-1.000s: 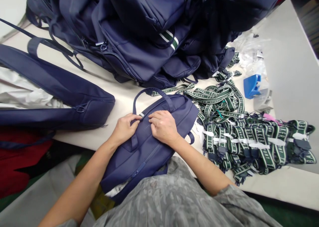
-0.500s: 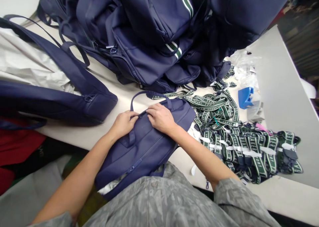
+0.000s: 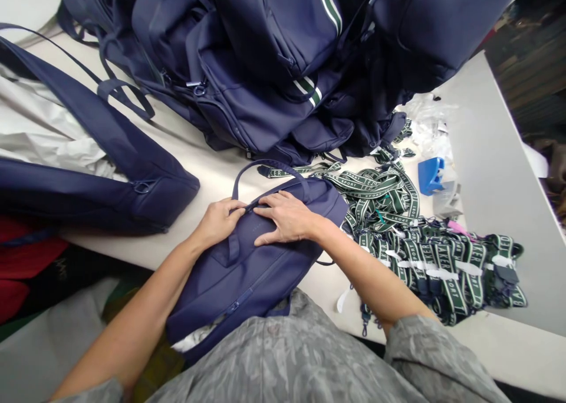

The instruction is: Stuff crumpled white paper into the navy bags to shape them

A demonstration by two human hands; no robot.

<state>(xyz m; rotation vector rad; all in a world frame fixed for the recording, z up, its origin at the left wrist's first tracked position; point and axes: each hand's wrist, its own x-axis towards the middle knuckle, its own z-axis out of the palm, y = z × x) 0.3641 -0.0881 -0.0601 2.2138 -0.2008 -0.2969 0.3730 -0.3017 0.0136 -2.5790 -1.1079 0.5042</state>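
White stuffing (image 3: 198,335) shows at near end, so navy bag (image 3: 259,270) reads as not fully closed there. Bag lies over table (image 3: 216,176) edge, against camo shirt (image 3: 274,361). Left hand (image 3: 219,221) pinches its upper seam (image 3: 251,206); can't tell if zip pull's in there. Right hand (image 3: 289,217) rests on top, fingers apart. Patterned straps (image 3: 447,252) alongside, none visibly clipped on. Bag pile (image 3: 260,102) behind.

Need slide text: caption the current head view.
Left hand and right hand on a navy bag, green lettered straps alongside.
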